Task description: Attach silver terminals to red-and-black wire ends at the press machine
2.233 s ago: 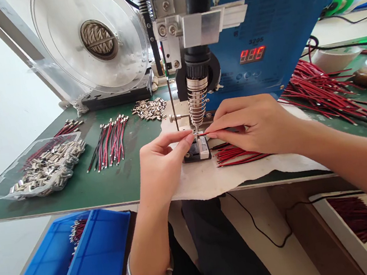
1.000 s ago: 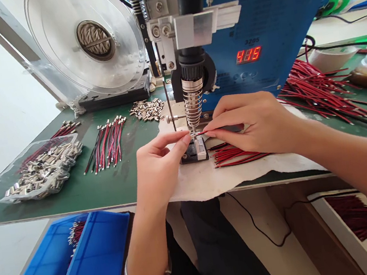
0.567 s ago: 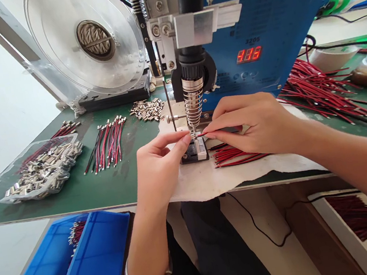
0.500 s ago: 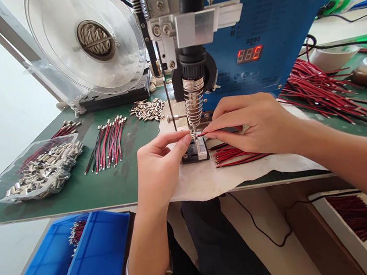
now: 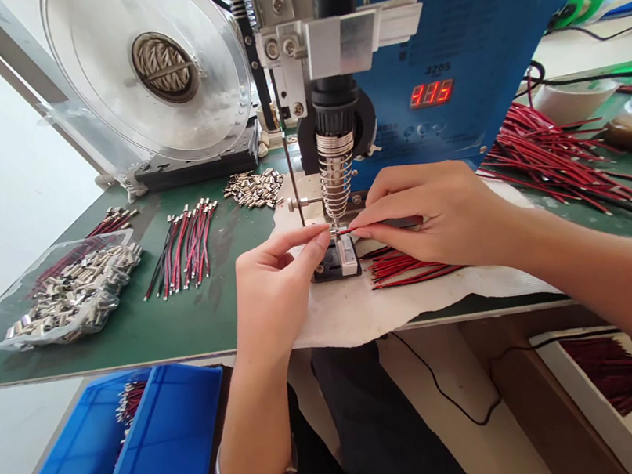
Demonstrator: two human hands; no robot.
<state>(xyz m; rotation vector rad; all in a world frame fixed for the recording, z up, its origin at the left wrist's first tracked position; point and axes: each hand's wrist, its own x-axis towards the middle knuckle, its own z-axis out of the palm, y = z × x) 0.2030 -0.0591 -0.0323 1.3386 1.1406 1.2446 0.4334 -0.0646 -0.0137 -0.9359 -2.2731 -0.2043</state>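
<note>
My left hand (image 5: 275, 283) pinches a small metal piece under the tip of the soldering iron (image 5: 338, 174) on the blue machine (image 5: 439, 28). My right hand (image 5: 436, 211) pinches a thin red wire (image 5: 344, 230) and holds its end against that piece, over a small black and white fixture (image 5: 338, 259). A loose bunch of red and black wires (image 5: 409, 264) lies on the white cloth (image 5: 362, 309) just below my right hand.
A clear tray of metal terminals (image 5: 57, 295) and finished wires (image 5: 186, 244) lie on the green mat at left. A big pile of red wires (image 5: 558, 153) lies at right. A solder reel (image 5: 159, 62) stands behind. Blue bins (image 5: 147, 460) sit below the table edge.
Both hands have stayed at the iron tip. The view has shifted slightly and the red digits on the machine's display have changed.
</note>
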